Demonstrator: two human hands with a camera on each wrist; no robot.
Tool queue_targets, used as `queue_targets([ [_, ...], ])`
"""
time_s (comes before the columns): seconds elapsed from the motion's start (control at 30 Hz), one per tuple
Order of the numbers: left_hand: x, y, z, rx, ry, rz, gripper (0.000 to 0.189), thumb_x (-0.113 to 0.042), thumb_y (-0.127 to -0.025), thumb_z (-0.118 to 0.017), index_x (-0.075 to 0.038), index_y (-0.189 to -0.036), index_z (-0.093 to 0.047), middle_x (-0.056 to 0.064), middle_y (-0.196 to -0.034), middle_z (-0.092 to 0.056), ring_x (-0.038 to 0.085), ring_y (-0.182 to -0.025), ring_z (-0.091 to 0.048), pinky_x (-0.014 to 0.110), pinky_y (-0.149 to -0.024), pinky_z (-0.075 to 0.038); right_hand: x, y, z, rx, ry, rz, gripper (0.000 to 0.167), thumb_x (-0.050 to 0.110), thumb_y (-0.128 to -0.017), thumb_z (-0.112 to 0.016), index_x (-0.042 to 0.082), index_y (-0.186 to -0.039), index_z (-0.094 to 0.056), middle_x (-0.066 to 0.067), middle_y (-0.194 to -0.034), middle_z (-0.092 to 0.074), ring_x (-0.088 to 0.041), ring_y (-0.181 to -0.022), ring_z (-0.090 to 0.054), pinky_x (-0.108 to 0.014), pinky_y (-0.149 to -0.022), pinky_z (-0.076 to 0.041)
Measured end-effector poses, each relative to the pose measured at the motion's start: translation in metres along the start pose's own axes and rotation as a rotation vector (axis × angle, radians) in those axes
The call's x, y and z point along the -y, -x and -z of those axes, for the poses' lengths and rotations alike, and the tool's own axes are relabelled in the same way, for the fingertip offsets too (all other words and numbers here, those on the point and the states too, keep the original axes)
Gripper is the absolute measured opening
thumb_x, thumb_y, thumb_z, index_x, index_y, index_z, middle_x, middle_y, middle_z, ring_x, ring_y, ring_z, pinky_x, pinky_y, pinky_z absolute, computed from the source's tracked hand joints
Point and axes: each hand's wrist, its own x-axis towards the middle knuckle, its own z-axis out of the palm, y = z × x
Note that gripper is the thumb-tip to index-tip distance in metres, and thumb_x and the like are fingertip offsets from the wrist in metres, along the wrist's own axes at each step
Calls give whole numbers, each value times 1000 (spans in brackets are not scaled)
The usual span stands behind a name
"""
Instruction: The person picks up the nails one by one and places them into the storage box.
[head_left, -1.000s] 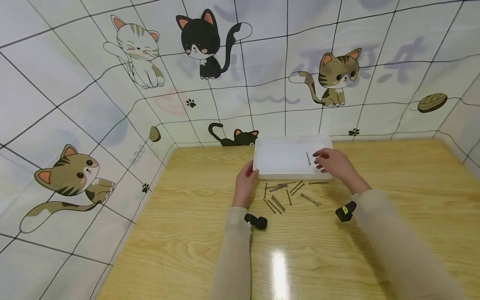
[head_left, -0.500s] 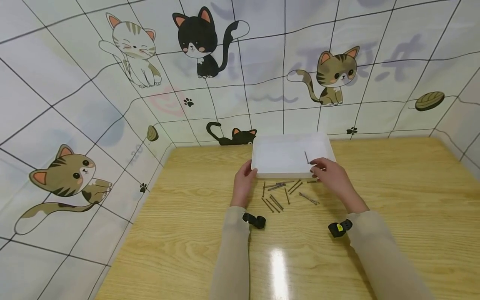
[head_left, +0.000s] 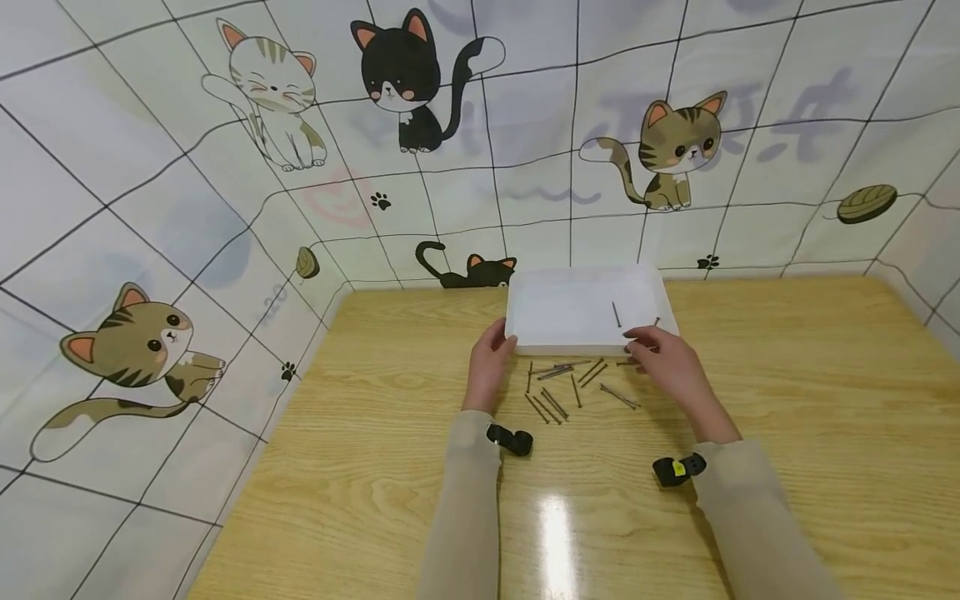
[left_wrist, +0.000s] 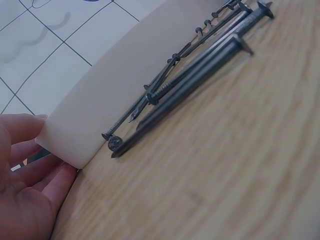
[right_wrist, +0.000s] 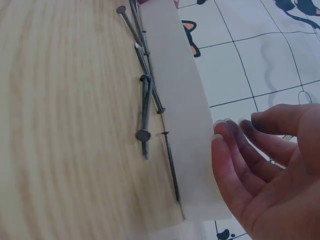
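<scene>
A white shallow tray (head_left: 562, 312) stands near the wall. My left hand (head_left: 489, 365) grips its front left corner, with fingers on either side of the corner in the left wrist view. My right hand (head_left: 667, 367) is at the front right of the tray, fingers loosely bent and fingertips at its rim; the right wrist view shows nothing between them. Inside the tray lies a nail (head_left: 617, 314), and a second nail's tip or head (head_left: 657, 321) shows just behind my right hand. Several loose nails (left_wrist: 185, 80) lie on the table along the tray's front wall.
The wooden table (head_left: 375, 467) runs back to a sheet with cat drawings (head_left: 570, 125) that covers the walls. One nail (right_wrist: 171, 167) lies close against the tray's front wall by my right hand.
My right hand has moved from over the tray's inside toward the front right rim, now partly covering a nail on the table. My left hand keeps its grip on the corner.
</scene>
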Motion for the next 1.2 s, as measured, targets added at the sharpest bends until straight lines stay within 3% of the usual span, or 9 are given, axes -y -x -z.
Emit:
queue_targets([
  [0.2,-1,1,-1,-3,4,-15,44,-23,-90,-54,-15,-133,-44,1,-129,-48,13,-114,-45,32,-94,-36,-4,-1,-1,-29,10,25,38,22,-95,-44,1,-126,-44,-20,-102,-58,-32,-87,-59,-42,-71,-50],
  [0.37,-6,1,-1,7,21,-20,44,-21,-90,-53,-13,-133,-44,2,-130,-48,12,-115,-45,31,-95,-35,-5,-1,0,-22,63,8,31,19,-94,-43,-1,-118,-50,-20,-101,-59,-31,-86,-59,-41,-71,-50],
  [0.5,-6,0,0,8,9,-25,44,-21,-91,-52,-13,-133,-44,2,-130,-48,13,-115,-44,31,-95,-35,-8,0,0,-8,152,-17,26,17,-94,-42,2,-108,-57,-17,-102,-60,-30,-94,-55,-42,-76,-45],
  [0.63,-3,-2,0,4,6,-26,44,-21,-91,-52,-14,-133,-44,2,-130,-48,14,-115,-45,32,-94,-35,-10,2,1,9,201,2,26,15,-93,-41,3,-108,-59,-16,-106,-59,-33,-102,-51,-47,-81,-41],
  [1.03,1,-2,0,3,5,-33,45,-25,-90,-54,-16,-133,-44,1,-131,-47,15,-117,-43,34,-96,-34,-10,3,0,172,313,116,31,13,-91,-49,-3,-117,-54,-20,-112,-56,-36,-103,-51,-50,-85,-39],
  [1.2,3,0,0,-7,-11,-18,45,-23,-89,-55,-16,-132,-45,-1,-130,-48,13,-116,-44,33,-96,-35,-7,6,-1,171,353,129,30,10,-90,-48,-4,-117,-54,-22,-111,-56,-36,-100,-52,-50,-82,-41],
])
